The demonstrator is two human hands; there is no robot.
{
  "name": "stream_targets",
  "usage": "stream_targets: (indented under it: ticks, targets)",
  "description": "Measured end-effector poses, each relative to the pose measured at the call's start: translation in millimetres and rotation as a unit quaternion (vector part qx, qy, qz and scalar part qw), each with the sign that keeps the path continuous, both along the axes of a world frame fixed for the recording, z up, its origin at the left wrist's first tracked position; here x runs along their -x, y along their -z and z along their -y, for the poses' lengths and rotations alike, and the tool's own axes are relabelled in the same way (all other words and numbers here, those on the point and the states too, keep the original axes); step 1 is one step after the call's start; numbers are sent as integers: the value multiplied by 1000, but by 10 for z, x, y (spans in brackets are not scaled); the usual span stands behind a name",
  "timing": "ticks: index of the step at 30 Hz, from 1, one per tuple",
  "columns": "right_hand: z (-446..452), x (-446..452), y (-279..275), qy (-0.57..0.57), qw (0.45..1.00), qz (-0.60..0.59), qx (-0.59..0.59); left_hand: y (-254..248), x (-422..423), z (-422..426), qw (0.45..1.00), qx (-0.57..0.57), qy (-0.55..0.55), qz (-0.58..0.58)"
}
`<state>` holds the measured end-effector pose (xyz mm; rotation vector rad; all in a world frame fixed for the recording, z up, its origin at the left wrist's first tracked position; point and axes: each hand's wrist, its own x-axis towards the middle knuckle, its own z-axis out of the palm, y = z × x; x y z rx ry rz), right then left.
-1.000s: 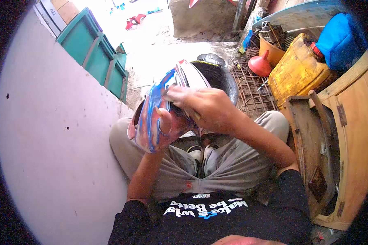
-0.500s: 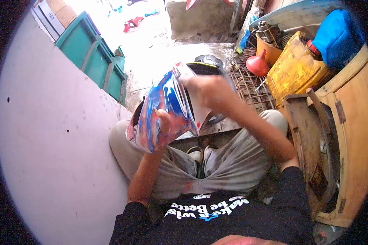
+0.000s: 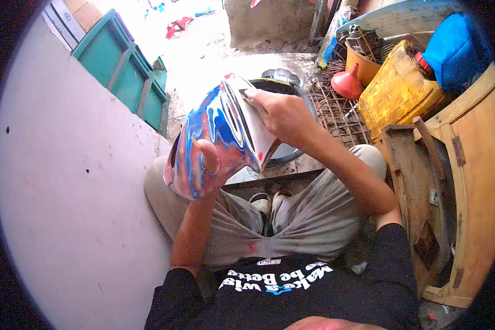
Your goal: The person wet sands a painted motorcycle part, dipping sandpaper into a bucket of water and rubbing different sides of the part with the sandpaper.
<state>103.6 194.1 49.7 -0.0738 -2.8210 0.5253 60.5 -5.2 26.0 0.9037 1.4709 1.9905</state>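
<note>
**Pale wall (image 3: pixel 82 165) one side, yellow jerrycan (image 3: pixel 396 88) the other**

Painted shell (image 3: pixel 220 129) is up over the lap. Left hand (image 3: pixel 208 162) has it clamped, thumb outside; can't see the other fingers. Right hand (image 3: pixel 283 115) is curled at the white part, can't tell if its fingers are closed on anything. I'd brace the shell firmly and go light, even pressure near that edge.

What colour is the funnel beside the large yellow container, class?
The funnel is red, slightly pinkish; it shows best in the head view.
</note>
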Motion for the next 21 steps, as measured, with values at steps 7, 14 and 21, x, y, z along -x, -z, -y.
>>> stream_targets:
  ticks: [7, 14, 21]
  targets:
    - [171, -99, -36, -45, 994, -67, -74, 249, 100, 63, 995, -73, -24, 68]
    - [512, -275, -62, -163, 959, -229, -25, 219, 110, 84, 990, -99, -55, 83]
    - [590, -348, -53, -218, 931, -292, -15, 289, 134, 53, 980, -137, -99, 102]
